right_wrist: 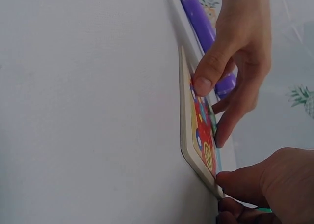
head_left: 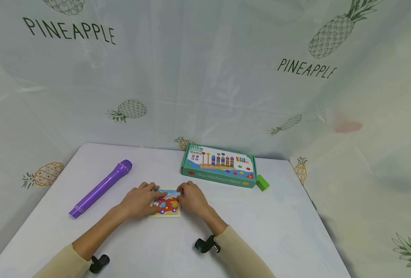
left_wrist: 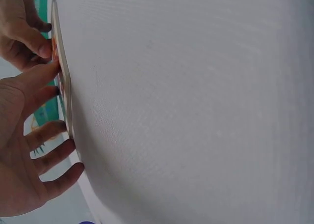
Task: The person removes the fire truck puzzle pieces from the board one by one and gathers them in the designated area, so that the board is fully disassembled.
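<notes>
On the white table lies a small wooden picture puzzle (head_left: 168, 208) with a red fire truck on it, flat at the middle. My left hand (head_left: 141, 201) rests over its left side, thumb and fingertips pressing its face, the outer fingers spread past its edge. At the upper right corner, the thumb and curled fingers of my right hand (head_left: 193, 198) pinch the puzzle's edge. The right wrist view shows that thumb (right_wrist: 240, 182) on the board's corner. In the left wrist view the puzzle (left_wrist: 63, 81) appears edge-on.
A purple microphone-shaped tube (head_left: 101, 188) lies at the left. Behind the hands is a green Ring Challenge Game box (head_left: 219, 165), with a green block (head_left: 262, 182) beside its right end. A pineapple-print cloth (head_left: 205, 77) hangs behind the table.
</notes>
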`<state>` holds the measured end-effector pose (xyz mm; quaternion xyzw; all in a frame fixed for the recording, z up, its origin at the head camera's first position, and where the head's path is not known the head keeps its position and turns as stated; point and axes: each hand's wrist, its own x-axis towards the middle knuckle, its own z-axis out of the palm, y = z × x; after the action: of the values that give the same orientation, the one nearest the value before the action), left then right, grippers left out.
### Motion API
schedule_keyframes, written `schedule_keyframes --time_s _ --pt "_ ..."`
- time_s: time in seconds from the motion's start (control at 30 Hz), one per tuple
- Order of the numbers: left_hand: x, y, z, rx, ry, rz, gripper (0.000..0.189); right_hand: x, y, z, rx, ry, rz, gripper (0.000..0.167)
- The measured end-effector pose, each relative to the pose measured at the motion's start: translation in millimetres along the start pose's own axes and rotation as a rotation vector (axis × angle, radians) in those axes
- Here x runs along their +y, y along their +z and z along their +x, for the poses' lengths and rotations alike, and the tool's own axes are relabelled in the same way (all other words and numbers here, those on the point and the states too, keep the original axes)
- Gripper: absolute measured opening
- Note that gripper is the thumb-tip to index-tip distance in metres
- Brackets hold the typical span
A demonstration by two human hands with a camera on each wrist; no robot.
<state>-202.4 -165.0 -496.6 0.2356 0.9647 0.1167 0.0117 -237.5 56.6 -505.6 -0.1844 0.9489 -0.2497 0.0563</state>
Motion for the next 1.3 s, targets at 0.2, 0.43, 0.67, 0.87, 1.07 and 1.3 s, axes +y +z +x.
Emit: schedule_keyframes --time_s 0.2,0.43,0.67,0.87,1.07,1.3 --pt "-0.8 2.0 0.0 -0.002 -0.004 0.005 0.053 -0.4 -0.9 0.2 -0.010 0.004 0.029 0.019" --pt "-1.2 2.1 0.7 0.002 0.000 0.009 0.053 -0.8 -1.6 1.7 -0.023 0.027 0.032 0.024" --pt "-0.6 1.1 0.2 -0.001 -0.002 0.001 0.052 -1.9 -1.4 2.4 -0.013 0.039 0.037 0.025" --pt "-0.5 1.6 -0.6 -0.001 -0.006 -0.003 0.052 -3.2 -1.3 2.3 0.003 0.051 0.069 0.025" --pt "-1.3 1.8 -0.7 0.003 -0.008 -0.008 0.053 -3.4 -2.2 3.9 0.026 0.051 0.188 0.020" --pt "-1.6 1.8 -1.2 0.008 -0.002 -0.008 0.052 -1.3 0.1 4.5 0.056 0.013 0.361 0.008"
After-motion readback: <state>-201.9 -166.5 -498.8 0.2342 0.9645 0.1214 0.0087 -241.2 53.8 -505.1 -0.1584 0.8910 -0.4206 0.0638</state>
